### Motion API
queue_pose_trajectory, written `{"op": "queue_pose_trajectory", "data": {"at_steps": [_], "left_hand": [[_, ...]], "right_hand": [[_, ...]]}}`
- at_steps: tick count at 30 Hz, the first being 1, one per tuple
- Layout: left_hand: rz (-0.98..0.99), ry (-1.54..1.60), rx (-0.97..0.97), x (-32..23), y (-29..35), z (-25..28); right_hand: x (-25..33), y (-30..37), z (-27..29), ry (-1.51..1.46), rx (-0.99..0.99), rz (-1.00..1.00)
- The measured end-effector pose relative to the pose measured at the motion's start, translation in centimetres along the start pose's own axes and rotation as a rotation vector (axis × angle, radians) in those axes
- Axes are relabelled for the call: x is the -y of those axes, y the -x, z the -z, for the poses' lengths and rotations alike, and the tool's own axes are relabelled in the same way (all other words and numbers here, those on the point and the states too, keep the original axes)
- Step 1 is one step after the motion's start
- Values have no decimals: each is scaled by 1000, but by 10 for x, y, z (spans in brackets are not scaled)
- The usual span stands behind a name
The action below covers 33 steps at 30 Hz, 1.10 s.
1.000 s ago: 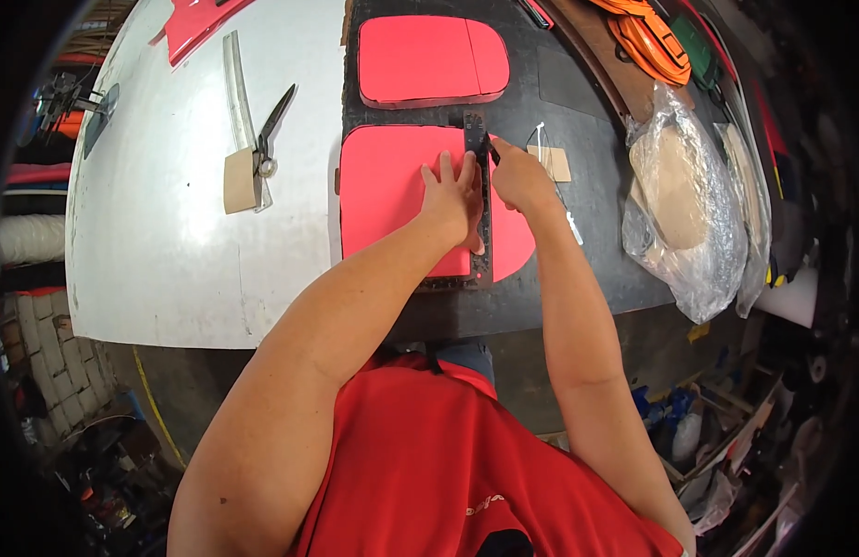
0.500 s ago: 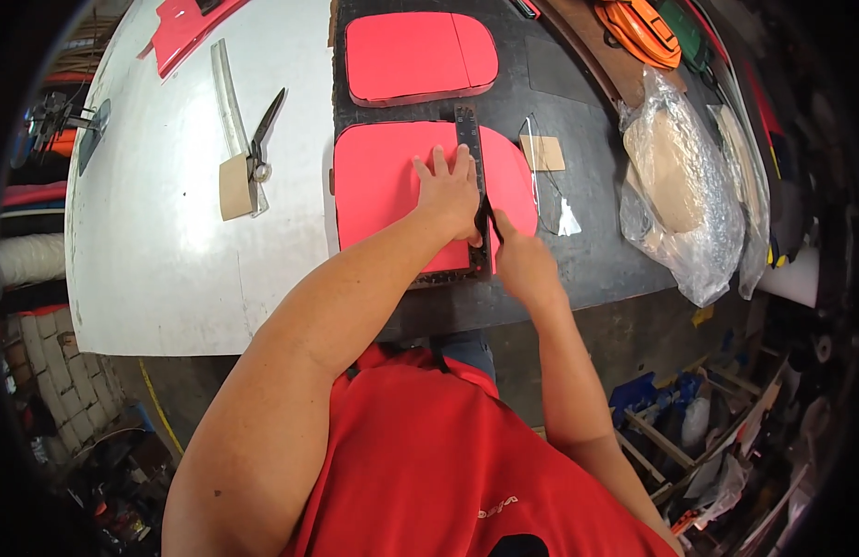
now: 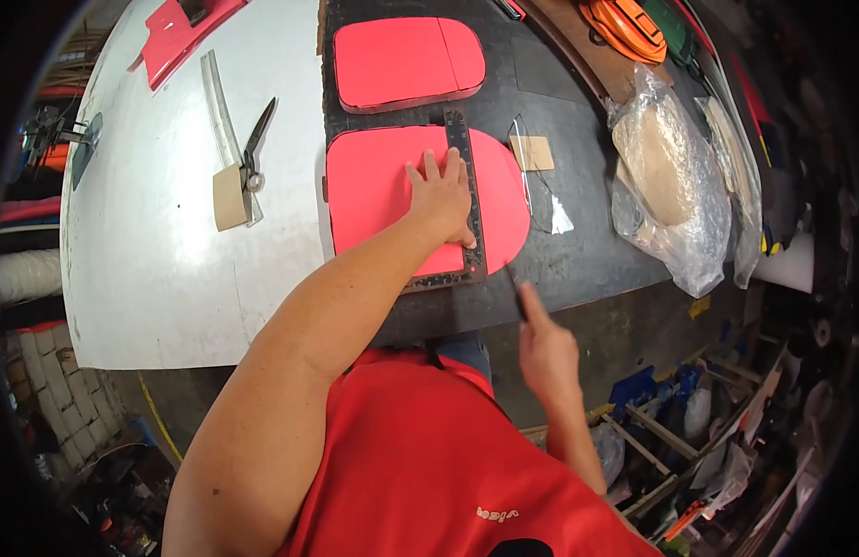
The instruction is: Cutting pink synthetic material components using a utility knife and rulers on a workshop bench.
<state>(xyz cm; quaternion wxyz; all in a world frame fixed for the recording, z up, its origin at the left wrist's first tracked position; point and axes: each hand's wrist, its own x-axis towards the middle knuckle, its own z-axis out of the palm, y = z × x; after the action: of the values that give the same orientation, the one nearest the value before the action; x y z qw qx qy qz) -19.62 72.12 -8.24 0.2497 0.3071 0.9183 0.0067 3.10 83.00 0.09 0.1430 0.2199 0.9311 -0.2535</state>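
My left hand (image 3: 439, 200) lies flat with fingers spread on a red, rounded panel (image 3: 369, 172). Its fingertips and thumb reach onto a black L-shaped ruler (image 3: 459, 139), whose long arm crosses the panel toward the right end. My right hand (image 3: 548, 353) is closed around a dark, slim knife (image 3: 516, 291), partly smeared by motion. The knife's tip points at the panel's lower right edge; whether it touches cannot be told. Just beyond lies a second thick red panel (image 3: 392, 60) with a thin line across its right part.
On the white left half of the table, black-handled scissors (image 3: 255, 153) lie beside a metal strip (image 3: 220, 107) and a brown card (image 3: 231, 200). To the right are another small card (image 3: 531, 153), a white scrap (image 3: 561, 218) and a clear plastic-wrapped bundle (image 3: 671, 176). An orange bag (image 3: 624, 30) sits at the back.
My right hand has drawn the knife away from the ruler's edge, toward me and to the right. My left hand stays on the panel and ruler. The whole view has shifted slightly.
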Motion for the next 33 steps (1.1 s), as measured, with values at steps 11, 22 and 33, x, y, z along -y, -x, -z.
{"op": "queue_pose_trajectory", "data": {"at_steps": [11,22,33], "left_hand": [[-31,-12,-32,-7,-3,2],[-37,-106,46,-4,-4,0],[2,8,-43,-1,-1,-1]], "right_hand": [[54,-212,-3,150,-169,183],[104,-231,30,178,255,-25],[35,-142,-11,260,136,150]]}}
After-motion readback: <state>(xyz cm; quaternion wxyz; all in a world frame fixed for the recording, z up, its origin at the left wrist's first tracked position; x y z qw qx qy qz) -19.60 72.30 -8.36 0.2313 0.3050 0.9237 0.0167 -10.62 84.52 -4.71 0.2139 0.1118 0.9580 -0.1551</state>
